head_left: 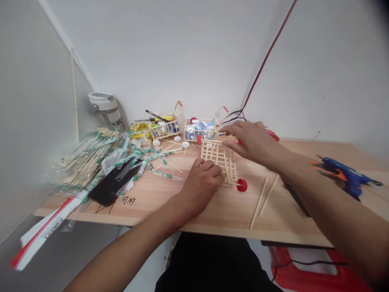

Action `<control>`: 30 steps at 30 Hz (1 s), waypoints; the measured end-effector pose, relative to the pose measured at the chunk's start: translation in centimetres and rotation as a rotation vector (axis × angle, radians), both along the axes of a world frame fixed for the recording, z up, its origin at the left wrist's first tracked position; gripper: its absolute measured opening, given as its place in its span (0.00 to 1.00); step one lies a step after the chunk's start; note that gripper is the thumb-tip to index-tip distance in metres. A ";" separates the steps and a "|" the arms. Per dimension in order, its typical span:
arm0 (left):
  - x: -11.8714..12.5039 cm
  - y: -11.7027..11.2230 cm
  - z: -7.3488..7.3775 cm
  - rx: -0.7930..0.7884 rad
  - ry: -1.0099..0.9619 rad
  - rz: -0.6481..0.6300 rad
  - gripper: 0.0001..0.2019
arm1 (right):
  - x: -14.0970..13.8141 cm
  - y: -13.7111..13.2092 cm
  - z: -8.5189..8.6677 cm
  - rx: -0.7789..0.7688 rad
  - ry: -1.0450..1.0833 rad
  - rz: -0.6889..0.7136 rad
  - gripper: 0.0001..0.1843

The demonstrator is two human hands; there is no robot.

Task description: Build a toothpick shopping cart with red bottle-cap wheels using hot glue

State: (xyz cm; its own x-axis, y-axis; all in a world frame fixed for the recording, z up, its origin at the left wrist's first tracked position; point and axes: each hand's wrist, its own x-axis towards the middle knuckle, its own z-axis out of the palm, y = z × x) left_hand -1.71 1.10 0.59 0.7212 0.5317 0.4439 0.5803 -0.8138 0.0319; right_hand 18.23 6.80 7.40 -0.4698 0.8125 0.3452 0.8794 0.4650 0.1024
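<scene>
A small cart frame of thin wooden sticks (219, 161) lies on the wooden table (212, 207), with a red bottle-cap wheel (242, 185) at its near right corner. My left hand (201, 183) is curled against the frame's near left edge, fingers closed on it. My right hand (251, 140) reaches over the frame's far side, fingers pinched near its top edge; a bit of red shows under the palm. Two loose chopsticks (263, 196) lie to the right of the frame.
Two finished stick carts (165, 126) (200, 129) holding bottle caps stand at the back. A heap of wrapped chopsticks (91, 158) and a black slab (111, 184) fill the left. A blue glue gun (346, 174) lies at the right. A water bottle (105, 107) stands in the back left corner.
</scene>
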 end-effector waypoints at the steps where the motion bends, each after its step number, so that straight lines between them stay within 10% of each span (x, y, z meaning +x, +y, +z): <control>1: -0.1 0.0 0.1 0.002 0.005 -0.004 0.08 | 0.2 -0.8 -0.1 0.048 0.007 0.036 0.17; 15: -2.1 0.9 0.0 0.045 -0.346 -0.015 0.11 | 0.8 -6.1 -4.1 0.116 -0.109 0.220 0.11; 30: -3.4 3.2 1.5 -0.107 -0.052 -0.096 0.13 | 0.7 -5.9 -4.1 0.100 -0.147 0.203 0.12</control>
State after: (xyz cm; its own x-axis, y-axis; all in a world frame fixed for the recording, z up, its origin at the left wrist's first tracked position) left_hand -5.11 4.29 2.12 0.7486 0.5073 0.4269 0.4951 -0.8560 0.1491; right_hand 18.96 0.86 3.35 -0.6707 0.6618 0.3350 0.7414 0.6116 0.2761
